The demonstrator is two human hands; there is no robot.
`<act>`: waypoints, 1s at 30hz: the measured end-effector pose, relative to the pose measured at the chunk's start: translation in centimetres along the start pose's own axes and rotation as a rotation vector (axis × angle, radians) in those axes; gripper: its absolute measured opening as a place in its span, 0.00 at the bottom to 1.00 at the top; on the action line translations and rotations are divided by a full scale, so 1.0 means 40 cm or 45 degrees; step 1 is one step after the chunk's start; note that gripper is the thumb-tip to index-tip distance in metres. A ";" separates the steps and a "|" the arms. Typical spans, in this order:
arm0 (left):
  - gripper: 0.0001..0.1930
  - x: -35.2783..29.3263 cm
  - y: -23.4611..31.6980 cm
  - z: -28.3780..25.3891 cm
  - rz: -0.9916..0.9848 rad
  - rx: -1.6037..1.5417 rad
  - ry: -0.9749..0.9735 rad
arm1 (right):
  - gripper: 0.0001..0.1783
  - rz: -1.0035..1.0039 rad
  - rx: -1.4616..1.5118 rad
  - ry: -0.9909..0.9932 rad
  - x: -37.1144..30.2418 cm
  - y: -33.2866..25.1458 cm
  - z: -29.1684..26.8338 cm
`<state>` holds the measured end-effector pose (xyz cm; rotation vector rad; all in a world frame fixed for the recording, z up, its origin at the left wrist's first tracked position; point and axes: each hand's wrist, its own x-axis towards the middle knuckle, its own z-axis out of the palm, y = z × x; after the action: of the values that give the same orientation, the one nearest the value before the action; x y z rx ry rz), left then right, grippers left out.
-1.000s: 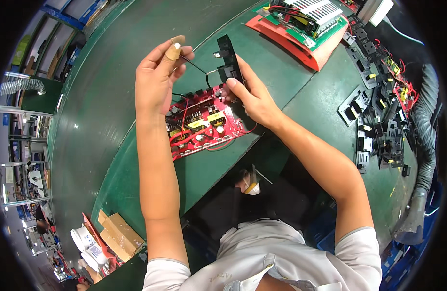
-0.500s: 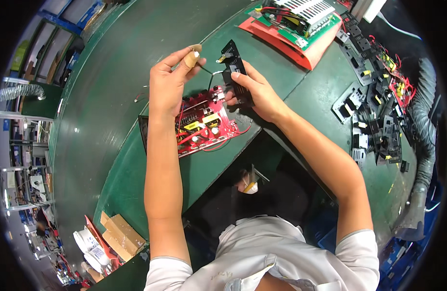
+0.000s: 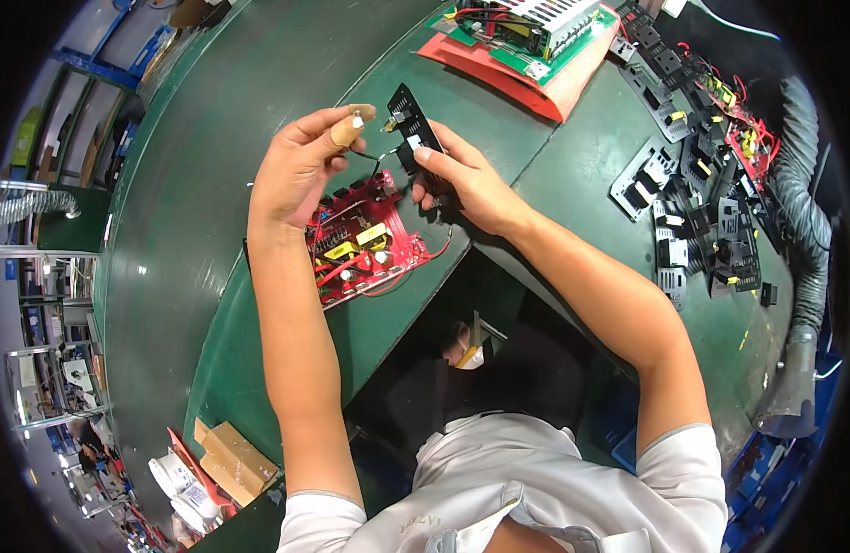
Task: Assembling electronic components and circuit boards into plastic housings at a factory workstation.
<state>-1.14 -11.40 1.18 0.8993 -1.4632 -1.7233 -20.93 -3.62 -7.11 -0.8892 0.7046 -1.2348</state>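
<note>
My right hand (image 3: pixel 471 180) is closed around a black slotted panel (image 3: pixel 416 124), held upright on edge above the bench. A small brass-coloured part sticks out of the panel's left face. My left hand (image 3: pixel 305 157), with tan finger covers on thumb and forefinger, pinches a dark wire (image 3: pixel 372 156) that runs toward the panel. A tiny pale tip shows between those fingertips; its kind cannot be made out. Below both hands lies a red circuit board (image 3: pixel 397 241) with yellow-wrapped components, capacitors and red wires. My left forearm covers part of its left side.
Beyond the panel, a green circuit board (image 3: pixel 563 57) with a white vented cover rests on an orange-red sheet (image 3: pixel 535 88). Several black panels (image 3: pixel 646 180) with wires crowd the right, beside a grey flexible duct (image 3: pixel 803 203). A cardboard box (image 3: pixel 236 461) sits at lower left.
The whole view has shifted, so the bench things appear farther left. My left hand sits slightly lower relative to the panel. Both hands keep their holds.
</note>
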 end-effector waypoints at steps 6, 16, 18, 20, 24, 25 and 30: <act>0.12 0.005 -0.014 0.002 -0.059 0.626 0.253 | 0.30 -0.039 -0.172 0.033 -0.009 -0.008 0.017; 0.12 0.010 -0.033 -0.003 -0.093 0.691 0.207 | 0.31 -0.057 -0.189 -0.002 -0.014 -0.014 0.017; 0.12 0.010 -0.036 0.002 -0.090 0.679 0.201 | 0.31 -0.070 -0.186 0.000 -0.013 -0.012 0.017; 0.12 0.011 -0.042 0.006 -0.037 0.713 0.200 | 0.32 -0.082 -0.181 0.002 -0.013 -0.009 0.019; 0.11 0.011 -0.045 0.004 0.014 0.766 0.194 | 0.32 -0.132 -0.279 0.025 -0.014 0.000 0.026; 0.13 0.010 -0.044 0.004 0.032 0.819 0.183 | 0.33 -0.147 -0.285 0.034 -0.013 0.002 0.027; 0.12 0.011 -0.052 0.027 0.165 1.110 0.246 | 0.34 -0.135 -0.392 0.116 -0.014 0.007 0.038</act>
<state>-2.43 -10.96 -0.80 1.3126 -2.1039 -0.8289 -19.63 -2.75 -6.60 -1.1400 0.9480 -1.2874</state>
